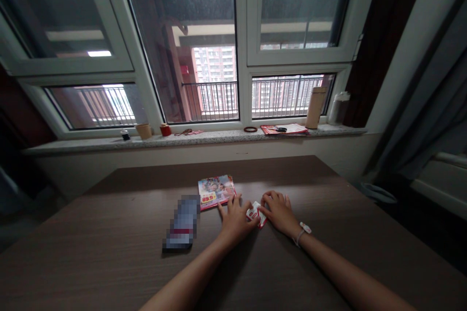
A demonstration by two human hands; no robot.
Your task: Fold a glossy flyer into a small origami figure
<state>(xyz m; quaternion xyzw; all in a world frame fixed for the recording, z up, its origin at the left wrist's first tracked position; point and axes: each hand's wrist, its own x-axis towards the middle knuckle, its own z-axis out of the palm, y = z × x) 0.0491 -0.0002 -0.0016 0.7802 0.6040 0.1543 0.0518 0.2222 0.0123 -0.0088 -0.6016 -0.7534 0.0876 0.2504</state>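
A small piece of red-and-white printed paper (261,218), apparently folded, lies on the brown table between my two hands. My left hand (236,218) has its thumb and index finger on the paper's left side, while its other fingers rest over the edge of a flyer stack. From the right, my right hand (280,211) pinches the paper's edge with curled fingers, which partly cover it. The stack of colourful flyers (215,188) lies just beyond my left hand. To the left of that hand is a dark, pixelated flat object (182,223) whose kind I cannot make out.
Beyond the brown table (109,214), the stone windowsill (211,137) carries a paper cup (144,130), a red spool (165,129), a dark ring (250,129), printed papers (292,130) with black scissors (280,129) and a tan flask (315,108). A grey curtain (430,92) hangs at right.
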